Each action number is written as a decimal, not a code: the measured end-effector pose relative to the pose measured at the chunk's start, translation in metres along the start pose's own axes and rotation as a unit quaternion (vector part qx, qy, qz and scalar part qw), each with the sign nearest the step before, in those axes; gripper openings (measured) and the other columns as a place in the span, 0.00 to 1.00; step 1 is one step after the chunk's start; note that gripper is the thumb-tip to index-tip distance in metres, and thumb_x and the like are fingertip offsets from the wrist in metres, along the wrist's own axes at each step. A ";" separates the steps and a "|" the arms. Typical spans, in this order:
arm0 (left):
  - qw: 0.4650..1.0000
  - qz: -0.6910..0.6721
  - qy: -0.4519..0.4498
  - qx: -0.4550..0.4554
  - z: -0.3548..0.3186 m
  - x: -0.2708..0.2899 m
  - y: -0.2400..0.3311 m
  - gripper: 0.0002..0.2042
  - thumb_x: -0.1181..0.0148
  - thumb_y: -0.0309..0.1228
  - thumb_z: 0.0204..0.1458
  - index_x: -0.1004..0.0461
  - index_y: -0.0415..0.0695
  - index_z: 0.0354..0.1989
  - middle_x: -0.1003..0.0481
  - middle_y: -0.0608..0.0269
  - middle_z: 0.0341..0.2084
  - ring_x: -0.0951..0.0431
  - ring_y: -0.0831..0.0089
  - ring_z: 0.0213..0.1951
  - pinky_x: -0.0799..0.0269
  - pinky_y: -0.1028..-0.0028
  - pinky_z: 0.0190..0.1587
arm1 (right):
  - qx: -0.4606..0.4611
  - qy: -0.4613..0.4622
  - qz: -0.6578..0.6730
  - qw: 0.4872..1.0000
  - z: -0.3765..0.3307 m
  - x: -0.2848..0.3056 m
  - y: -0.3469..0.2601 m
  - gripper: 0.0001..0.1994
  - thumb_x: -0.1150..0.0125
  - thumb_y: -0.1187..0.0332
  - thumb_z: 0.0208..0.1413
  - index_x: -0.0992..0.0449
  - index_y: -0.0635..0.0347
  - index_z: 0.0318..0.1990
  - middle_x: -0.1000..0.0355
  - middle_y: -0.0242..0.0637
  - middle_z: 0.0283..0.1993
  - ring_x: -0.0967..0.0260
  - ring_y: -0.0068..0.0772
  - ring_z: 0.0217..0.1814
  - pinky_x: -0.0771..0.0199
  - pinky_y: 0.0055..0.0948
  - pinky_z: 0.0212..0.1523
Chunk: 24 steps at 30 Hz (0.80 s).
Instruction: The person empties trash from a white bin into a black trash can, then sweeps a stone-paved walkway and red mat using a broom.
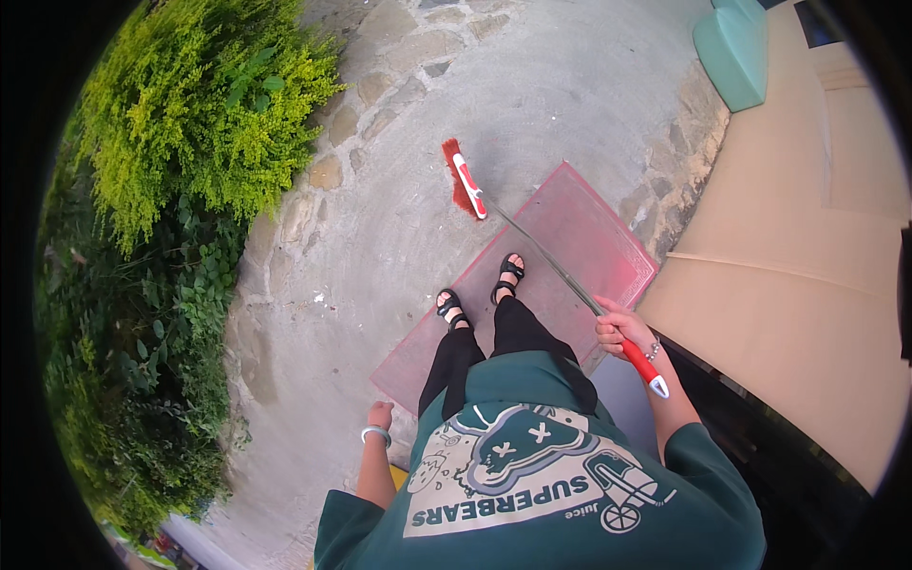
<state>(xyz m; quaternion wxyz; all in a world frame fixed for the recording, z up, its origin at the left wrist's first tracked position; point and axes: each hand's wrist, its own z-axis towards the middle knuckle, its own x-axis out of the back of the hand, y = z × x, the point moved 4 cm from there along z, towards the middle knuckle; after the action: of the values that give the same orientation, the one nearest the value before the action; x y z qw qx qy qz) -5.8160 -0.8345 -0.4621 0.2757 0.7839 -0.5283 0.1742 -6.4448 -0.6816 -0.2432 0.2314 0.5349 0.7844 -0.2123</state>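
My right hand (619, 328) is wrapped around the handle of a broom (551, 255), close to its red grip end. The pole slants away to the upper left, over a pinkish-red mat (598, 223). At its far end the red and white broom head (468, 185) has its red bristles against the grey paved ground, just beyond the mat's edge. My left hand (380, 414) hangs low beside my body with fingers curled, and nothing shows in it. A pale bracelet circles that wrist.
Yellow-green bushes (209, 104) and darker leafy plants (180, 323) line the left, along a stone border (294, 214). At the right stands a large beige surface (788, 199) with a teal block-like object (731, 57). My sandalled feet are at the mat's left side.
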 end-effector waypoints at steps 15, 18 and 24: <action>0.998 -0.057 -0.038 0.014 -0.034 0.021 -0.012 0.15 0.46 0.38 0.42 0.28 0.38 0.32 0.26 0.48 0.31 0.27 0.59 0.38 0.35 0.67 0.42 | 0.005 0.362 -0.353 0.863 0.134 -0.025 0.130 0.33 0.54 0.81 0.42 0.60 0.61 0.57 0.40 0.40 0.19 0.39 0.33 0.13 0.36 0.36 0.11; 0.997 -0.009 -0.049 0.054 -0.033 0.029 -0.035 0.15 0.46 0.39 0.42 0.28 0.38 0.32 0.26 0.48 0.31 0.27 0.59 0.38 0.35 0.66 0.42 | -0.011 0.246 -0.309 0.919 0.120 -0.052 0.176 0.32 0.53 0.80 0.43 0.58 0.56 0.57 0.42 0.35 0.17 0.42 0.28 0.12 0.39 0.31 0.11; 0.994 -0.082 -0.015 0.071 -0.015 0.035 -0.078 0.15 0.46 0.39 0.43 0.28 0.37 0.31 0.26 0.50 0.29 0.27 0.60 0.36 0.34 0.67 0.40 | -0.038 0.020 -0.033 0.999 0.041 -0.009 0.150 0.24 0.54 0.77 0.50 0.49 0.48 0.55 0.47 0.27 0.15 0.50 0.18 0.11 0.48 0.20 0.09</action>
<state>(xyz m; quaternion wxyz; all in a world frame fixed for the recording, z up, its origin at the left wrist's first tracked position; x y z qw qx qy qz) -5.7305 -0.8282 -0.4506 0.2252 0.8445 -0.4528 0.1766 -6.2955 -0.6613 -0.2837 0.2291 0.5040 0.8132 -0.1792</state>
